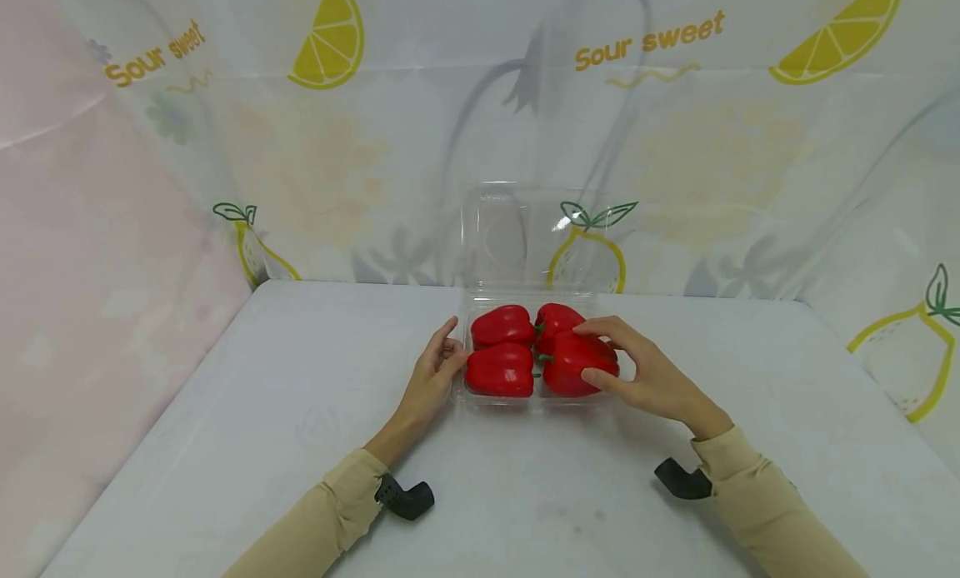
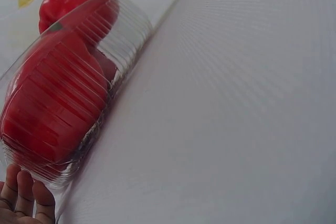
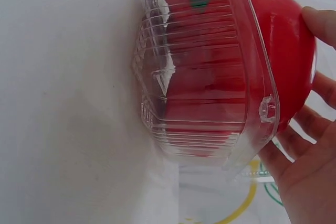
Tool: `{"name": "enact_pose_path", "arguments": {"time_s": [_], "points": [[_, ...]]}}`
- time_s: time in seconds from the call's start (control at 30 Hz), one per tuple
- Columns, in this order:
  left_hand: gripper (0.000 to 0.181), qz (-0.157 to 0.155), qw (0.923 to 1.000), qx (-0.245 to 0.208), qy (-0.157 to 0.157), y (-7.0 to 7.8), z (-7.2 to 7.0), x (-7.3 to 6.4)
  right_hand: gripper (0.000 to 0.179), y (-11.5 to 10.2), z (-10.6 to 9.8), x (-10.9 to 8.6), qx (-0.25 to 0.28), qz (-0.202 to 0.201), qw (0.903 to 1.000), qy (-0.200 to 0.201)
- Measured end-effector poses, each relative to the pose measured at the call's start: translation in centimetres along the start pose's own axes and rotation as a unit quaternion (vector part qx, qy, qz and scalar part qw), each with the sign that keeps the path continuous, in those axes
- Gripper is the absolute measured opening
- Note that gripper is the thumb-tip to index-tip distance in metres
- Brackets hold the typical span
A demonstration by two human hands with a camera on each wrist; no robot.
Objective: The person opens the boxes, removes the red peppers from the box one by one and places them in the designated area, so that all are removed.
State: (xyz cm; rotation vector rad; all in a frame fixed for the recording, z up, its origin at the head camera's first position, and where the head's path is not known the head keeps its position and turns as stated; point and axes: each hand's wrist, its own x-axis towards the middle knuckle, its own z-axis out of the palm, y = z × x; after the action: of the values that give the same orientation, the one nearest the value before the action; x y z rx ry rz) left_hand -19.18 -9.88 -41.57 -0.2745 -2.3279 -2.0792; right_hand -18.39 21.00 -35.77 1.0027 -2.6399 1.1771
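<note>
Several red bell peppers lie in a clear plastic clamshell container (image 1: 491, 401), two on the left and the others on the right. My right hand (image 1: 637, 370) grips the front right bell pepper (image 1: 573, 363) between thumb and fingers. In the right wrist view that bell pepper (image 3: 289, 51) stands above the container's rim. My left hand (image 1: 435, 374) is at the container's left side, its thumb at the rim by the front left bell pepper (image 1: 500, 370). In the left wrist view its bent fingertips (image 2: 25, 187) are close against the ribbed wall.
The container's transparent lid (image 1: 517, 236) stands raised behind it, near the patterned backdrop cloth (image 1: 420, 128). A white table (image 1: 510, 495) lies under everything. Black curved devices (image 1: 408, 499) are worn at both wrists.
</note>
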Motion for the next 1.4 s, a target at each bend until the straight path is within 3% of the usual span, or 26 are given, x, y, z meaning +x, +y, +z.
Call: {"name": "enact_pose_path", "arguments": {"time_s": [0.7, 1.4], "points": [[0.056, -0.005, 1.0, 0.003, 0.0, 0.0, 0.0, 0.1, 0.054, -0.1, -0.9, -0.1, -0.004, -0.019, 0.9996, 0.022], [0.055, -0.001, 1.0, -0.007, 0.0, 0.0, 0.0, 0.3, 0.056, 0.1, -1.8, 0.0, 0.018, 0.002, 0.9992, 0.035]]}}
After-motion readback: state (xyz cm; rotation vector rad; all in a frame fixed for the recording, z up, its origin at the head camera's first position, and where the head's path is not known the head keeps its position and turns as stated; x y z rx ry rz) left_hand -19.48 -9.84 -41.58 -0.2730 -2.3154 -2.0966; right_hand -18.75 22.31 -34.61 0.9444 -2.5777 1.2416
